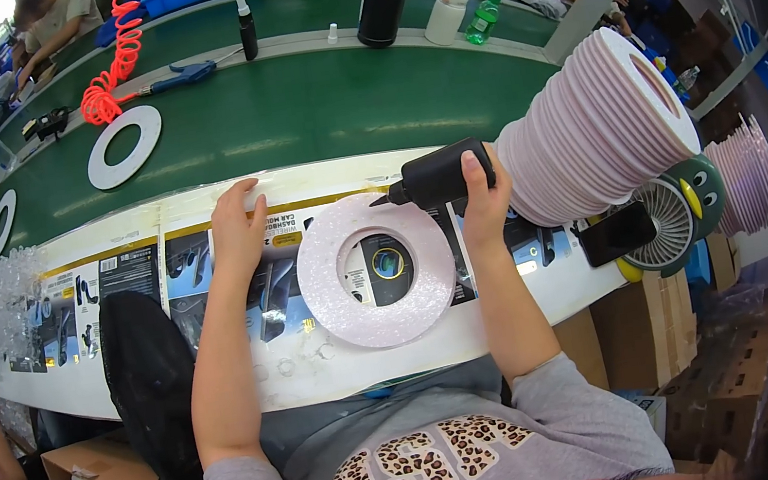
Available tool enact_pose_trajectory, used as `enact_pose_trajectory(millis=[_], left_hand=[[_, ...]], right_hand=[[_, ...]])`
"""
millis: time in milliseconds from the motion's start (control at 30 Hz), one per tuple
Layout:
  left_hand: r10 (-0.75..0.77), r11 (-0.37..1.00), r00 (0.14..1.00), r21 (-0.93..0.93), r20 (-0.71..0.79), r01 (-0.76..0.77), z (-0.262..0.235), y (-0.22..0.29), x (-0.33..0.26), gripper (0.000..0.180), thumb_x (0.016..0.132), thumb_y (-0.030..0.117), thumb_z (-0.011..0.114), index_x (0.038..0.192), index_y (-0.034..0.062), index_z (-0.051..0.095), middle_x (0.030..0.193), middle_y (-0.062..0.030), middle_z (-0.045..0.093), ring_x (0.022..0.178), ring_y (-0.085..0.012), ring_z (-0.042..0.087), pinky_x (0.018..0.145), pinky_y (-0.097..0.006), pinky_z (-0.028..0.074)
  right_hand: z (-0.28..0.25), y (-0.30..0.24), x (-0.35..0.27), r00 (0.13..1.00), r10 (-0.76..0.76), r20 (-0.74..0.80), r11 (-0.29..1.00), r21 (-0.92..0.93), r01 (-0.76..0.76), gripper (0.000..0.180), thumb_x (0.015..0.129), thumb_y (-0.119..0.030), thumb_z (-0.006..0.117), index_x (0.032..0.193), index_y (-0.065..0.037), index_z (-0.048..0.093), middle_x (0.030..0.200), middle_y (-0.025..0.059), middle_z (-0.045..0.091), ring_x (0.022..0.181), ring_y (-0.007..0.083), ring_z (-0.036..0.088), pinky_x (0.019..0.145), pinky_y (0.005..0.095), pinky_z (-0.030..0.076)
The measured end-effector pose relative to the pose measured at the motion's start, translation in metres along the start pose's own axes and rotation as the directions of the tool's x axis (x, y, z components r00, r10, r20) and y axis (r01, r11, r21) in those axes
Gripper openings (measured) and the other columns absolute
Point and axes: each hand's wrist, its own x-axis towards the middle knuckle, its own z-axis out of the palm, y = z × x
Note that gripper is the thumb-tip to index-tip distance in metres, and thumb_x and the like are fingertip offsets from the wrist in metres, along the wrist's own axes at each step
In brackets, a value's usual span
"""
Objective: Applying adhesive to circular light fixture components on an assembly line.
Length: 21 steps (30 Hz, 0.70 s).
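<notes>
Both hands are seen over the near edge of a workbench covered with printed packaging sheets (212, 274). A black squeeze bottle (442, 175) is gripped by the right hand (481, 197), fingers wrapped round its body and the thumb laid along the top; the bottle is held on its side with its pointed nozzle directed to the left, the tip lying at the upper right rim of a pale pink foam ring (376, 271). That ring lies flat on the printed sheets, between the two hands, with a small yellow-edged circle on the print showing through its central hole. The left hand (238, 229) is open, fingers extended and pressed flat on the sheets just left of the ring, beside it rather than on it.

To the right of the bottle, a tall stack of the same pink rings (599, 126) is seen leaning over, and a small desk fan with a penguin face (684, 208) stands just beneath it, with a dark phone (617, 235) propped in front. Beyond the sheets, a green conveyor belt (317, 112) carries a white ring (125, 147). Farther back, a coiled orange air hose (112, 62) and a large black bottle (382, 2) are set.
</notes>
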Motion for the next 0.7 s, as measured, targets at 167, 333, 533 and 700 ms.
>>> enact_pose_trajectory(millis=[167, 333, 533, 700], left_hand=[[0.012, 0.999, 1.0, -0.032, -0.027, -0.013, 0.004, -0.002, 0.002, 0.024, 0.082, 0.013, 0.06, 0.104, 0.0012, 0.06, 0.104, -0.016, 0.062, 0.1, -0.0326, 0.056, 0.09, -0.04, 0.042], [0.039, 0.999, 0.999, 0.004, -0.036, -0.039, 0.001, -0.002, 0.002, 0.025, 0.083, 0.013, 0.059, 0.105, 0.0006, 0.06, 0.105, -0.0168, 0.062, 0.1, -0.033, 0.057, 0.088, -0.039, 0.045], [0.042, 0.999, 0.998, -0.001, -0.046, -0.042, 0.0, -0.002, 0.003, 0.027, 0.083, 0.013, 0.06, 0.106, -0.0002, 0.06, 0.106, -0.0178, 0.062, 0.1, -0.0333, 0.058, 0.088, -0.039, 0.045], [0.045, 0.999, 0.997, -0.003, -0.061, -0.046, 0.0, -0.004, 0.003, 0.027, 0.082, 0.013, 0.06, 0.105, -0.0002, 0.06, 0.104, -0.0179, 0.063, 0.1, -0.0335, 0.058, 0.088, -0.039, 0.045]], right_hand=[[0.001, 0.005, 0.002, 0.982, 0.185, -0.041, 0.967, 0.188, -0.174, 0.022, 0.092, -0.027, 0.057, 0.085, -0.007, 0.054, 0.078, -0.0036, 0.05, 0.072, 0.003, 0.049, 0.063, 0.0171, 0.041], [0.019, -0.008, 0.007, 0.96, 0.28, -0.001, 0.903, 0.338, -0.263, 0.023, 0.091, -0.024, 0.06, 0.102, -0.007, 0.049, 0.087, 0.0018, 0.055, 0.079, 0.0095, 0.056, 0.075, 0.026, 0.05], [0.046, -0.022, 0.01, 0.877, 0.459, 0.142, 0.711, 0.533, -0.459, 0.026, 0.093, -0.024, 0.055, 0.111, -0.006, 0.049, 0.107, 0.0108, 0.056, 0.101, 0.0222, 0.055, 0.089, 0.0406, 0.047], [0.063, -0.026, 0.022, 0.735, 0.602, 0.311, 0.422, 0.658, -0.624, 0.027, 0.089, -0.028, 0.057, 0.103, -0.007, 0.051, 0.101, 0.0092, 0.055, 0.096, 0.0216, 0.055, 0.085, 0.04, 0.046]])
